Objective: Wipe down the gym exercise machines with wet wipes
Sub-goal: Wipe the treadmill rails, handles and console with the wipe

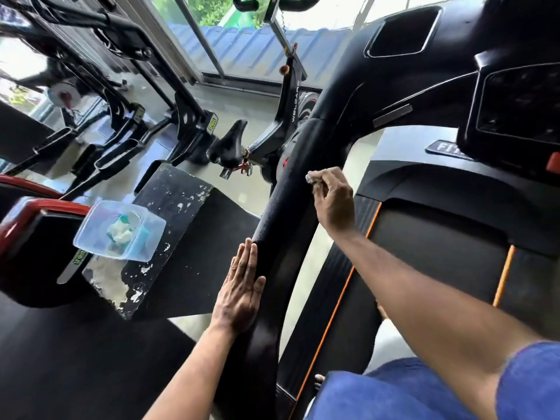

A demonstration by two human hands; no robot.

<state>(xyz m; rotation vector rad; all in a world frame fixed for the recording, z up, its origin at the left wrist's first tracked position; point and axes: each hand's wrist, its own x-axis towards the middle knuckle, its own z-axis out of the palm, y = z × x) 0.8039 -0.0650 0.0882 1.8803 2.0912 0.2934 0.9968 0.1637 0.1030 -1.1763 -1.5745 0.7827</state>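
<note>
Treadmill handrail (pixel 291 189), one, black, mid-wipe. Our right hand (pixel 333 201) pinched one crumpled wet wipe (pixel 312 178) against the rail's upper stretch; our left hand (pixel 242 292) lay flat, fingers straight, on the same rail below that grip, holding nothing. We judged the task partly done: no surface showed plainly as already wiped, and the console (pixel 515 110) above the grip, the belt deck (pixel 439 237) to its right and the exercise bike (pixel 281 116) beyond looked untouched. One clear tub (pixel 91 237) of spare wipes sat left of the grip on a worn black desk (pixel 172 201).
</note>
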